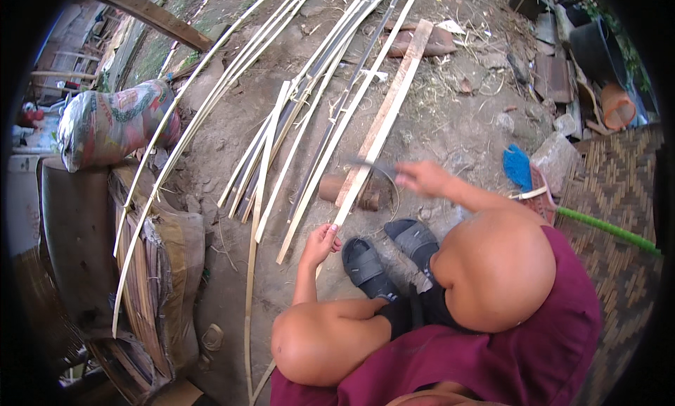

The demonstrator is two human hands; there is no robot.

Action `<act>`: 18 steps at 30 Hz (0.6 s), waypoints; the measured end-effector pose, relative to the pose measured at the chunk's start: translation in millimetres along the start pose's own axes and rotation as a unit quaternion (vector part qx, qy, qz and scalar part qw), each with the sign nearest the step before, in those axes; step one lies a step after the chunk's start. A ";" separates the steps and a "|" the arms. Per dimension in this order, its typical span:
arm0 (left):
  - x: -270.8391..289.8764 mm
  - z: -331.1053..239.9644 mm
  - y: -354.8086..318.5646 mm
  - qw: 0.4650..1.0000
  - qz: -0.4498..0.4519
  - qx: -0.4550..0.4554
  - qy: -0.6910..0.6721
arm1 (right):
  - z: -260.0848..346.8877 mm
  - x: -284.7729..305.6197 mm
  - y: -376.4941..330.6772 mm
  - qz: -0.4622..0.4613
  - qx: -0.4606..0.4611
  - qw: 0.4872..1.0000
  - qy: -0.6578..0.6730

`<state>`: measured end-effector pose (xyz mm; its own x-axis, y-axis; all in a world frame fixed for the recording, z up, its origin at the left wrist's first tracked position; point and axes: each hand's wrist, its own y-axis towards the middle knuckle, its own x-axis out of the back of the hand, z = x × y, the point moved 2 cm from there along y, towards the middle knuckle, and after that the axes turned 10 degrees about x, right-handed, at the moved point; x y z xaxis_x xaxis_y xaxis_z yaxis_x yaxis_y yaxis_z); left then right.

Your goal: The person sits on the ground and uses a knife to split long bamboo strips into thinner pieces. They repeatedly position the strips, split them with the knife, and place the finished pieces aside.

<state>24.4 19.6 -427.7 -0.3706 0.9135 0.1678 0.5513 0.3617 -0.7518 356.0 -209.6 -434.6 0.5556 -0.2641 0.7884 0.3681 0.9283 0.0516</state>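
Your left hand (321, 243) pinches the pale strip (391, 118); long axis runs away, leaning right. Your right hand (421, 178) grips a blurred blade (375, 166). Sack (116, 121): green print, unreadable.

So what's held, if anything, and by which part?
Left hand: long, pale, flat wood-like strip, near its closer end. Right hand: blurred, dark, blade-like tool, apparently by one end.

— What's blurred in our right hand (422, 177)?
— The dark tool (380, 168); we can't tell its shape.
— And at our left hand (320, 245)?
— It hides part of the pale strip (384, 128); beyond, long strips (304, 89) leave our view's top edge.
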 end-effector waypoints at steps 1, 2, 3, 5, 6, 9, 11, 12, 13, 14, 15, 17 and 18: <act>-0.1 -0.8 0.3 1.000 0.000 -0.009 0.021 | 8.3 1.4 -5.7 0.030 0.050 0.998 -0.001; 0.3 -1.6 0.4 0.999 -0.001 -0.019 0.041 | 13.6 4.4 -9.8 0.061 0.099 0.993 -0.002; 11.5 15.8 -10.4 0.999 -0.004 0.004 0.044 | -17.8 22.5 -5.3 0.011 -0.073 0.997 -0.028; 40.9 51.5 -30.0 0.998 -0.020 0.038 0.048 | -58.7 59.5 4.0 -0.033 -0.245 0.968 -0.049; 45.7 45.9 -33.9 0.997 -0.023 0.028 0.062 | -54.8 69.9 8.1 -0.027 -0.252 0.967 -0.040; 14.7 5.3 -34.8 0.998 -0.012 -0.018 0.055 | -43.4 28.4 -14.4 -0.081 -0.058 0.991 -0.083; 23.7 10.3 -41.1 0.997 -0.051 -0.003 0.056 | -47.5 25.2 -9.4 -0.095 0.010 0.991 -0.096; 38.2 22.6 -51.9 0.996 -0.071 0.014 0.061 | -52.8 34.1 -5.2 -0.074 -0.035 0.993 -0.080; 52.3 46.7 -60.3 0.997 -0.071 0.009 0.040 | -57.3 36.7 -6.1 -0.050 -0.083 0.993 -0.063; 57.7 56.7 -71.7 0.996 -0.072 0.030 0.036 | -84.3 49.9 -8.2 -0.114 -0.199 0.971 -0.075; 60.6 61.3 -76.1 0.996 -0.069 0.048 0.034 | -116.0 68.2 -17.9 -0.180 -0.315 0.927 -0.089; 69.5 68.2 -78.2 0.995 -0.067 0.059 0.035 | -126.2 91.4 -24.2 -0.239 -0.283 0.924 -0.096; 68.9 71.8 -69.5 0.996 -0.064 0.049 0.035 | -115.8 87.0 -20.6 -0.217 -0.278 0.933 -0.068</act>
<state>-93.2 44.1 -409.7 -0.3785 0.8726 0.3085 0.4250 0.4600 -0.7796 483.1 -282.0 -438.1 0.1785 -0.5125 0.8399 0.8876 0.4523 0.0873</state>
